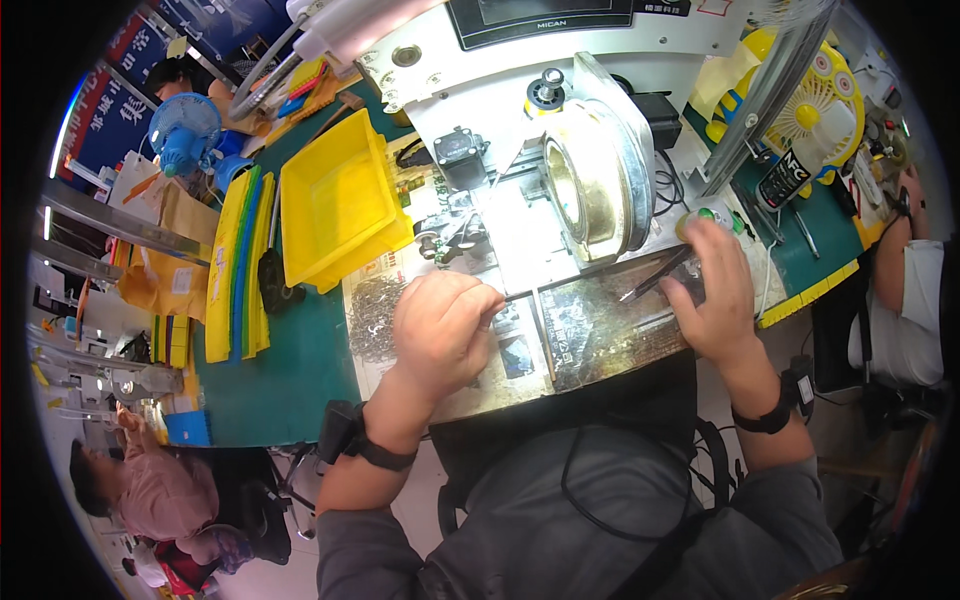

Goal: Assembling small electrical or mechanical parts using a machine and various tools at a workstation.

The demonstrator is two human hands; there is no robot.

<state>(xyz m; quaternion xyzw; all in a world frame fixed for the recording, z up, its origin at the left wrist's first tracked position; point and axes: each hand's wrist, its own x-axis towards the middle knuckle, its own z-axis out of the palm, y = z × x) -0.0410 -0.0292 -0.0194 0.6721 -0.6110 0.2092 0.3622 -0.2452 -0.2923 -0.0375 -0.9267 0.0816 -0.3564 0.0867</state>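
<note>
My left hand (440, 328) is closed, thumb and fingertips pressed together near the front edge of the machine's plate. Whatever it pinches, if anything, is too small or hidden. To the right, my right hand (718, 290) has its fingers apart. Its fingertips reach a small round yellowish thing beside a green and white item (715, 217). Just off its thumb lies a pair of dark tweezers (652, 277), pointing toward the lower left. Between my hands a thin rod (543, 335) rests on the worn board (610, 325). Beyond stands a machine with a large metal ring wheel (600, 185).
A yellow bin (340, 195) stands left of the machine, with upright yellow, green and blue trays (235, 265) beyond it. A metal post (770, 95), a black bottle (785, 178) and a yellow fan (815, 105) are at the right. Other people sit at both sides.
</note>
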